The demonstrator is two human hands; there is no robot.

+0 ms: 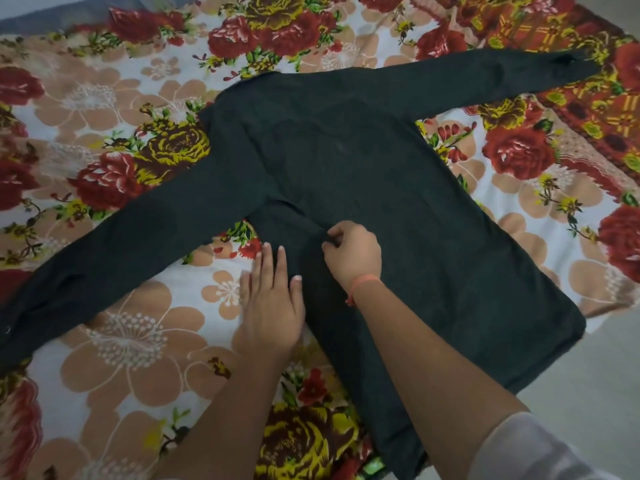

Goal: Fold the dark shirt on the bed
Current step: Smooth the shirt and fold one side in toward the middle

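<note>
Shirt: dark shirt point(346, 161) lies flat on the bed, filling the middle of the view, its body running from 11 o'clock to 5 o'clock.
Far sleeve: far sleeve point(485, 74) stretches straight out toward 2 o'clock, its cuff near the top right corner.
Near sleeve: near sleeve point(121, 244) stretches toward 8 o'clock and reaches the left edge of the view.
Hem: hem point(502, 382) sits at 5 o'clock, at the edge of the bed.
Left hand: left hand point(273, 317) is at 7 o'clock from the shirt's middle, palm down, fingers point(281, 265) straight and close together. It lies across the shirt's near side edge just below the near sleeve's armpit, partly on cloth and partly on the sheet.
Right hand: right hand point(353, 254) is at 6 o'clock from the shirt's middle, just beside the left hand. Its fingers are curled and pinch a small ridge of shirt cloth.
Bracelet: thin orange bracelet point(363, 284) circles the right wrist.
Sheet: floral sheet point(114, 341), with red, yellow and peach flowers on white, covers the bed under the shirt.
Floor: pale floor point(609, 368) shows at 4 o'clock, beyond the bed's edge.
</note>
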